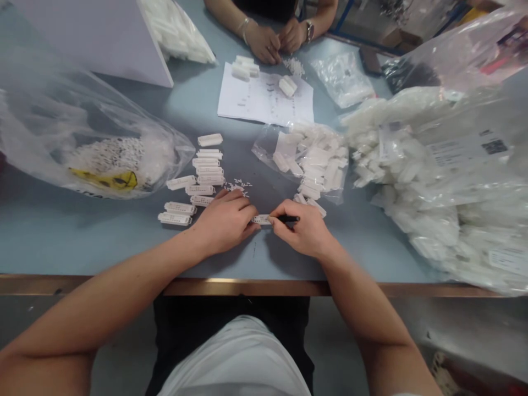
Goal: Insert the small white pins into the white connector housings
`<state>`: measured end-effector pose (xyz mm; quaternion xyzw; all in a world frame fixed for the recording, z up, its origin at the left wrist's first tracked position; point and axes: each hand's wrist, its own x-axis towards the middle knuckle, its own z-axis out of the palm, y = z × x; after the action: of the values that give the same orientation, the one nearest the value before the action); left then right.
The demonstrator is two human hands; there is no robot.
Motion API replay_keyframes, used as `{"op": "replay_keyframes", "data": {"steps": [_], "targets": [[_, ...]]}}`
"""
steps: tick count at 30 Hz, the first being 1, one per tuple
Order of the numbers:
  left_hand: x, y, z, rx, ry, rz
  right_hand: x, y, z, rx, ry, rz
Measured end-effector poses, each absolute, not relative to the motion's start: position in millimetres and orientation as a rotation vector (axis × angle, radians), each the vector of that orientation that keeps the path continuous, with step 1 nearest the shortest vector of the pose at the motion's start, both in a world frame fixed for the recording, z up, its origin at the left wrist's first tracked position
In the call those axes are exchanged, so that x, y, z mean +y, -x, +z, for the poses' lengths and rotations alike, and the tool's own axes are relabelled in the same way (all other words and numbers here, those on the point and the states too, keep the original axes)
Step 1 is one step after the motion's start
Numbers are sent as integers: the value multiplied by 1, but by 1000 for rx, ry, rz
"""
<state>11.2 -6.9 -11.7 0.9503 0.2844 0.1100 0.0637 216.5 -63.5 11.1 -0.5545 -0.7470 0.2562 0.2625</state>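
My left hand (226, 220) is closed, with thumb and finger gripping the left end of a slotted white plastic piece (261, 219) on the table. My right hand (303, 226) pinches a slim black tool (289, 218) over the right end of that piece; its tip is hidden by the fingers, so I cannot tell whether it is a pen or tweezers. Just beyond my left fingers lies a scatter of tiny white pieces (238, 187). Similar white plastic pieces (210, 170) lie in a loose column left of it, and two more (175, 219) sit farther left.
An open clear bag of white pieces (324, 159) lies beyond my right hand. Large filled bags (445, 181) crowd the right side, and a clear bag of small parts (111, 157) the left. Across the table, another person's hands (274, 41) rest behind printed sheets (264, 107).
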Motion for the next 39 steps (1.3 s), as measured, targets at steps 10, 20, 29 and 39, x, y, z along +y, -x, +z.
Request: {"op": "replay_keyframes", "data": {"steps": [10,20,29,39], "targets": [[-8,-12,-11,861,-2866,325,-62,-211,11,-2059,1518,680],[-9,-11,-6,871,-2884,298,-66,-217,13,-1902,1549,687],[-8,-10,-10,858,-2890,336,-64,-216,13,-1963,1518,668],[-9,-10,-9,860,-2873,335,-64,-216,11,-2040,1490,675]]}}
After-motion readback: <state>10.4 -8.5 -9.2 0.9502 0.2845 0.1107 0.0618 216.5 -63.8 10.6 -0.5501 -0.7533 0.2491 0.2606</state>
